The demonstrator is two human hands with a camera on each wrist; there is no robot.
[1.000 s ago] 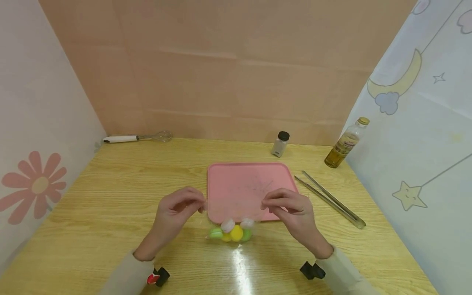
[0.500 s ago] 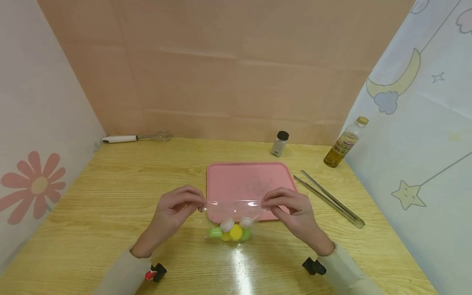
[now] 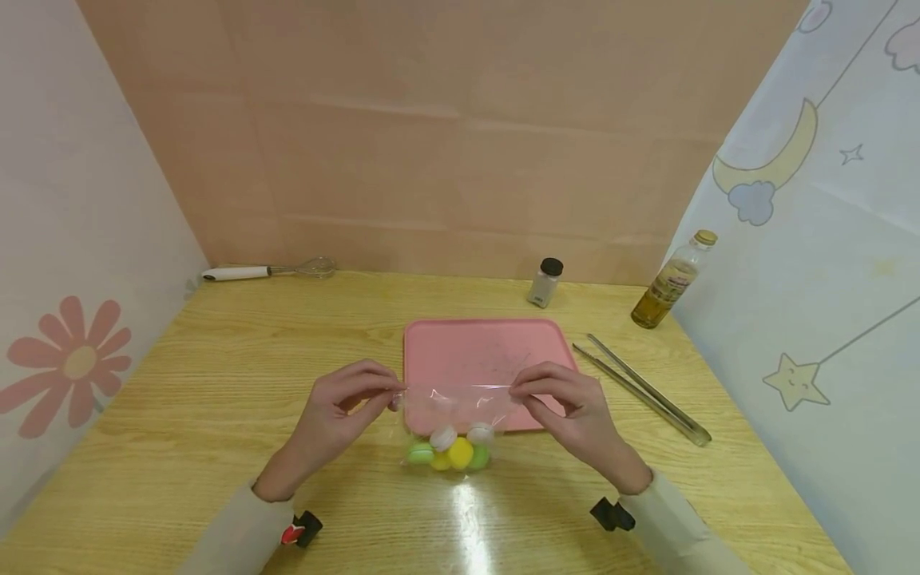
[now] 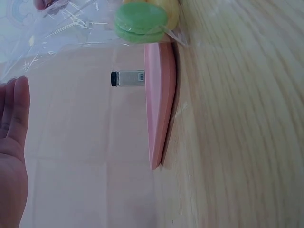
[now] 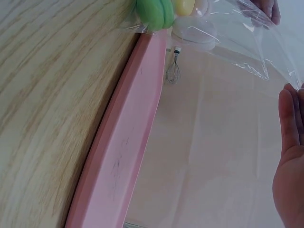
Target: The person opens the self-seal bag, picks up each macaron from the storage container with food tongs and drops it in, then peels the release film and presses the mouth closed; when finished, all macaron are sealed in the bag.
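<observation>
Between both hands stands a clear plastic bag [image 3: 460, 406], its top edge stretched straight. My left hand [image 3: 343, 415] pinches the top left corner between thumb and fingers. At the other corner, my right hand [image 3: 571, 407] pinches the film the same way. Inside, at the bottom, lie several macarons: a green macaron [image 3: 420, 454], a yellow macaron [image 3: 461, 453] and a white macaron [image 3: 443, 438] among them. The left wrist view shows a green macaron [image 4: 140, 22] through the film, and the right wrist view another green macaron [image 5: 153, 13] beside a whitish one.
Behind the bag lies a pink tray [image 3: 474, 343] with dark scratches. Metal tongs [image 3: 647, 391] rest to its right. Farther back are a black-capped jar [image 3: 546, 283], an oil bottle [image 3: 668, 283] and a whisk [image 3: 269, 270] by the back wall.
Both hands keep their hold at the corners and barely move. The bag's top edge, faint a second ago, now shows as a taut line, slightly raised since half a second ago.
</observation>
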